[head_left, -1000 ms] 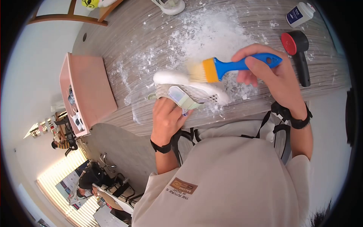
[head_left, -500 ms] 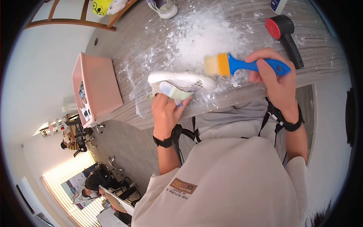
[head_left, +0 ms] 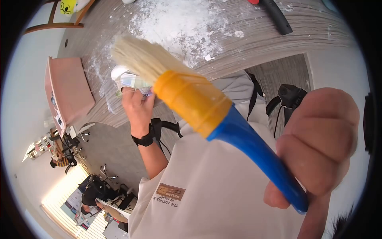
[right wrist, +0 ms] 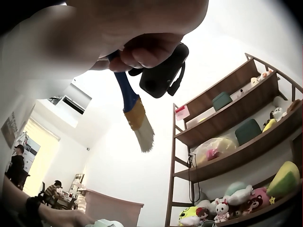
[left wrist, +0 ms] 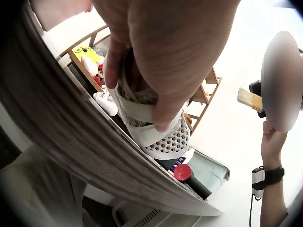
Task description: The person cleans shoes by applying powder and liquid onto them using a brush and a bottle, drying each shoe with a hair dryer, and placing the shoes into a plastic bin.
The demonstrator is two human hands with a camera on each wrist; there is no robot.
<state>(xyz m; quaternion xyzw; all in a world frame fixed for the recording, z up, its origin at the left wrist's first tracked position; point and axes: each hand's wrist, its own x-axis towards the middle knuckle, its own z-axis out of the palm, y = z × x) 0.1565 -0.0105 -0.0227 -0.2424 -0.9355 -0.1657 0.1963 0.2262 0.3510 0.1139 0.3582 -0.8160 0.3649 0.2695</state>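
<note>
Head view: right hand [head_left: 318, 147] fills the lower right of the frame, fingers curled round the blue handle of a brush [head_left: 199, 107], raised close to the lens, well apart from the bench [head_left: 254, 36]. Brush has a smooth plastic handle, orange ferrule band, pale flat bristles fanned toward the upper left. Behind it, left of centre, left hand [head_left: 137, 107] grips a white shoe [head_left: 121, 77] at the bench's near edge; left wrist view shows the fingers curled into the shoe's opening, upper is perforated mesh, white strap across, rounded sole. Shoe partly hidden by the bristles in the head view. Risk, as a judgement: shoe sits right at the bench edge held by one hand only, so a loose hold could let it slide off; the brush is up near the face, and powder clinging to the bristles may flick toward the eyes or the camera. Further back, the grey wood-grain bench carries a wide spread of white powder [head_left: 179, 20], clumpy and flaky, heaviest at top centre. A pink rectangular tray [head_left: 69, 87] lies at the left edge. A black cylindrical handle with a red cap [head_left: 274, 14] lies at the top right. Far off, the right wrist view shows wooden shelves [right wrist: 236, 127] with plush toys.
</note>
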